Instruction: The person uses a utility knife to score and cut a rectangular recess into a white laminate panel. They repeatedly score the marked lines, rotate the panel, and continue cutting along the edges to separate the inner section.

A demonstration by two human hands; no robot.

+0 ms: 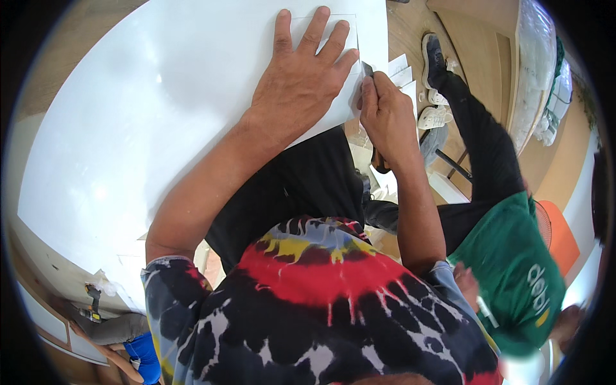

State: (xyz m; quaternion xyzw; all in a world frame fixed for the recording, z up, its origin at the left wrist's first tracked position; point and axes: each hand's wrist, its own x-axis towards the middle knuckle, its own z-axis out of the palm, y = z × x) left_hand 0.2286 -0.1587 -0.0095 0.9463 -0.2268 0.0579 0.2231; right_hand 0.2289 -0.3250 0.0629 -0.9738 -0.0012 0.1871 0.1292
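Observation:
My left hand (301,77) lies open on a large white board (122,122), fingers spread over a thinly drawn rectangular outline near the board's upper right part. My right hand (388,115) is closed around a cutter (380,160) with a black and orange handle. Its dark blade end touches or sits just over the board's right edge, beside the left hand's little-finger side or thumb. Part of the cutter is hidden by my fingers.
A co-worker in green (504,269) sits at the right, legs stretched upward in view. White shoes (433,117), white offcuts (401,72) and a plastic-wrapped panel (532,64) are beside them. Another person in blue (141,356) is at lower left, near a power tool (90,305).

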